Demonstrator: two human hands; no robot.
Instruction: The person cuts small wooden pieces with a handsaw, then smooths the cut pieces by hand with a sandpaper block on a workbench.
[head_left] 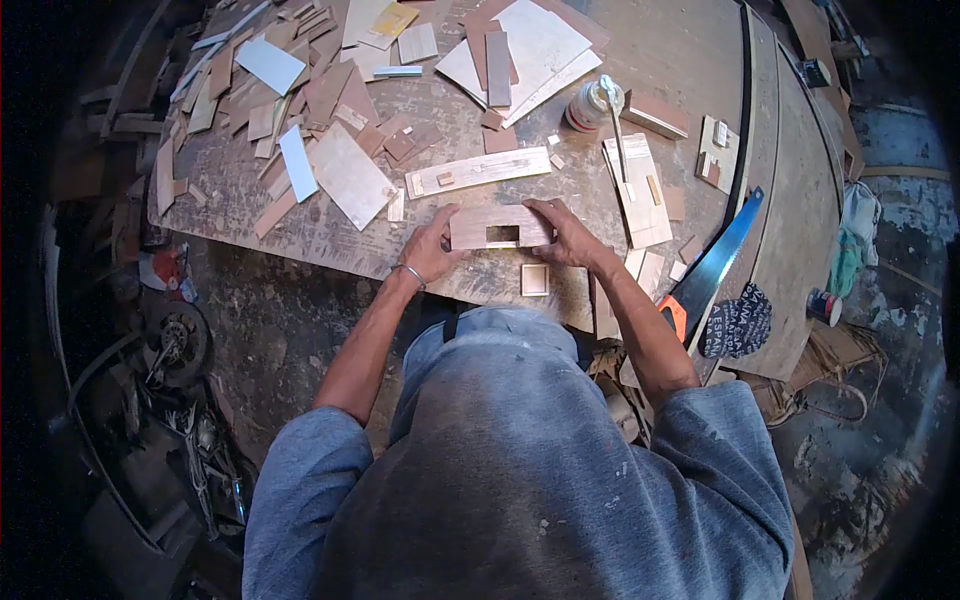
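A pale wooden piece (478, 222) with a rectangular opening near its lower edge lies between my hands at the table's front edge. My left hand (432, 248), with a bangle at the wrist, grips its left end. Its right end is held by my right hand (568, 235), fingers over the top corner. Just below the piece sits a small square wooden frame or shallow box (535, 280). Beyond it lies a long light wooden strip (480, 173) with a small block on it.
Wood scraps (325, 95) cover the table's left side. At the right are an open jar (588, 108), a stick resting on a board (650, 215), a handsaw (722, 250) and a dark patterned cloth item (735, 325). Large thin sheets (540, 50) lie at the back.
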